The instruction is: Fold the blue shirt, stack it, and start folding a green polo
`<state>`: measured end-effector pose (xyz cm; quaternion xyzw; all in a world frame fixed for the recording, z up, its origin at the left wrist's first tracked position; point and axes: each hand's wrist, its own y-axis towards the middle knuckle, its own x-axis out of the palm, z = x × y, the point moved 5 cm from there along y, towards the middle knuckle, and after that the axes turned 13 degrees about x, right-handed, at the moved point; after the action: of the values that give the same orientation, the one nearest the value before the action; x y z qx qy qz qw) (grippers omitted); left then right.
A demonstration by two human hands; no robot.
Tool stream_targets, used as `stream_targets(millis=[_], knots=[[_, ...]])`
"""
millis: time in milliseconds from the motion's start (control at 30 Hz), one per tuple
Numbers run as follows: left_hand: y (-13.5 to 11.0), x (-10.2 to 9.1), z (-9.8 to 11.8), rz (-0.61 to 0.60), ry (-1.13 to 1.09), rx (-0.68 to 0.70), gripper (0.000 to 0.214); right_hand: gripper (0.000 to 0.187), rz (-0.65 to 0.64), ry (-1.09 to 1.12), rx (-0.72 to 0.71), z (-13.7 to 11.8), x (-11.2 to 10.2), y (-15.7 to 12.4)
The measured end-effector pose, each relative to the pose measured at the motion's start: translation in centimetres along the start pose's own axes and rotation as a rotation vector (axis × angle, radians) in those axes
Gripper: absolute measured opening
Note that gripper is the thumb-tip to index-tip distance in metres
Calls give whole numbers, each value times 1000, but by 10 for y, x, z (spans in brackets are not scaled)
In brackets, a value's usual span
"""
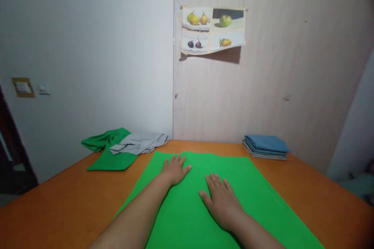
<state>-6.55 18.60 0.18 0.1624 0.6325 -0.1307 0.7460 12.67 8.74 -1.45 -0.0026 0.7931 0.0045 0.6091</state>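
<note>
A bright green cloth (257, 198) lies spread flat on the orange table (67, 198). My left hand (174, 169) rests palm down on the cloth near its far edge, fingers stretched out. My right hand (220, 201) lies flat on the cloth's middle, a little nearer to me, fingers together and extended. Neither hand holds anything.
A loose green cloth (108, 151) with a crumpled grey cloth (140, 142) on it sits at the far left of the table. A neat stack of folded blue cloths (265, 147) stands at the far right. A fruit picture (212, 29) hangs on the wall behind.
</note>
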Motion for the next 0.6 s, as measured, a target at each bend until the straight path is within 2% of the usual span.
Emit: stream_targets(millis=[200, 400, 500, 600], knots=[[-2, 1, 5, 34, 30, 4, 80, 78, -25, 40, -8, -1, -4, 0], [-13, -7, 25, 129, -35, 103, 66, 73, 4, 120, -36, 1, -5, 4], [-22, -17, 39, 201, -125, 154, 62, 64, 69, 253, -27, 7, -16, 10], [-32, -25, 58, 240, -196, 203, 60, 57, 215, 461, 12, 23, -40, 14]])
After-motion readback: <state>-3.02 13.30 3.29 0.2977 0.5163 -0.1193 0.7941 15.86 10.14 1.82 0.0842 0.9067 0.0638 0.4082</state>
